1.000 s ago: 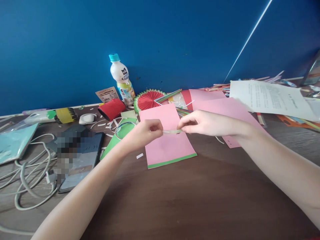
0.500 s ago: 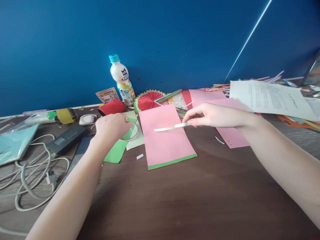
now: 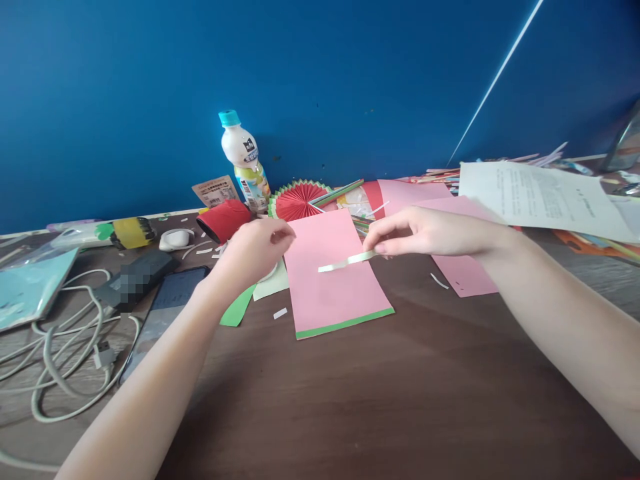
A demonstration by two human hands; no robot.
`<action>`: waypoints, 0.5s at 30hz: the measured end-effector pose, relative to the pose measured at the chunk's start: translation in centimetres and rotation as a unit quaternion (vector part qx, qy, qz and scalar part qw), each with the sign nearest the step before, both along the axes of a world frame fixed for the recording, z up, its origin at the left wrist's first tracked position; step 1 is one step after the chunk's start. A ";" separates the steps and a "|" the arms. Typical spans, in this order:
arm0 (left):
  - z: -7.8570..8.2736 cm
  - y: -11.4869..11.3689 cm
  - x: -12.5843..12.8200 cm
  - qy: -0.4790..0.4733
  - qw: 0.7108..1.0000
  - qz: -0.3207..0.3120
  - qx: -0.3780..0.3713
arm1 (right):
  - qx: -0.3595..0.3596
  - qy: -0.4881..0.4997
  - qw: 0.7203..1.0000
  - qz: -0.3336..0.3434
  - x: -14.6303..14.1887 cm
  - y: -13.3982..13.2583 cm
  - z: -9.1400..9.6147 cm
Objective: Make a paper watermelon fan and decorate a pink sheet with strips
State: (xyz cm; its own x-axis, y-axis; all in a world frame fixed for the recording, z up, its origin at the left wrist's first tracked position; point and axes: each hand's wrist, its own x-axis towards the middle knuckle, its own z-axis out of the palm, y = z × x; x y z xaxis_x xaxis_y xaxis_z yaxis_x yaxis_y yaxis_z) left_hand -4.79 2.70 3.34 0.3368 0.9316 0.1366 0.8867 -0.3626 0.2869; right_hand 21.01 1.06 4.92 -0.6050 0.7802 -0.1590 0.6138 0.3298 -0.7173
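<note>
My right hand [image 3: 397, 230] pinches one end of a narrow whitish strip [image 3: 345, 263], perhaps paper or tape. The strip's free end reaches left over a pink paper sheet [image 3: 330, 293], which has a green band along its near edge. At the sheet's left side, my left hand [image 3: 260, 247] is in the air with fingers loosely curled and a gap showing by the thumb. Nothing shows in it, though its fingertips are partly hidden. Below that hand lie a green paper piece [image 3: 239, 308], a pale green sheet [image 3: 273, 283] and part of a white ring.
Behind are a drink bottle [image 3: 245, 160], a red-and-green paper fan [image 3: 300, 200] and a red cup-like item [image 3: 223, 220]. A phone [image 3: 163, 313], a black box and coiled cable [image 3: 50, 360] lie left. More pink paper [image 3: 467, 267] and a printed sheet [image 3: 540, 197] are right.
My left hand has moved right, away from the white ring and toward the pink sheet. The strip in my right hand has tilted, its free end a little lower and further right.
</note>
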 end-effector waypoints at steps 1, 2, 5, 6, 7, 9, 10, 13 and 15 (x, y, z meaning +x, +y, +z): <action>0.0 -0.2 0.3 -0.038 0.998 -0.036 -0.032 | -0.004 0.004 1.000 0.005 0.0 0.0 0.0; -0.1 -0.5 0.6 -0.071 0.993 -0.068 -0.069 | -0.007 0.007 1.000 0.011 -0.1 0.0 0.0; -0.3 -1.2 1.5 -0.151 0.954 -0.136 -0.219 | -0.007 0.010 1.000 0.026 -0.2 0.0 0.1; -0.4 -1.4 1.7 -0.173 0.934 -0.152 -0.272 | -0.005 0.010 1.000 0.028 -0.1 0.0 0.1; -0.5 -1.5 1.9 -0.192 0.914 -0.163 -0.317 | -0.003 0.009 1.000 0.030 -0.1 0.0 0.1; -0.7 -1.6 2.1 -0.215 0.886 -0.175 -0.373 | 0.004 0.004 1.000 0.031 0.0 0.1 0.1; -0.8 -1.5 2.1 -0.217 0.880 -0.177 -0.384 | 0.007 0.000 1.000 0.031 0.0 0.2 0.1; -0.9 -1.3 1.8 -0.214 0.883 -0.177 -0.377 | 0.018 -0.027 0.999 0.029 0.2 0.4 0.1; -0.7 -1.2 1.6 -0.213 0.888 -0.176 -0.368 | 0.021 -0.055 0.998 0.026 0.3 0.6 -0.1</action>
State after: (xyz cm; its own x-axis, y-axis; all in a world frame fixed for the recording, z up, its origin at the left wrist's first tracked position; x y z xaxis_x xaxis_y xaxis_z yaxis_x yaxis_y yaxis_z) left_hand -3.19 1.53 2.63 0.6890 0.6687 -0.2794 0.5089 -0.1719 0.8435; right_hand 21.30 1.68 4.85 -0.6257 0.7555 -0.1943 0.6687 0.3913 -0.6322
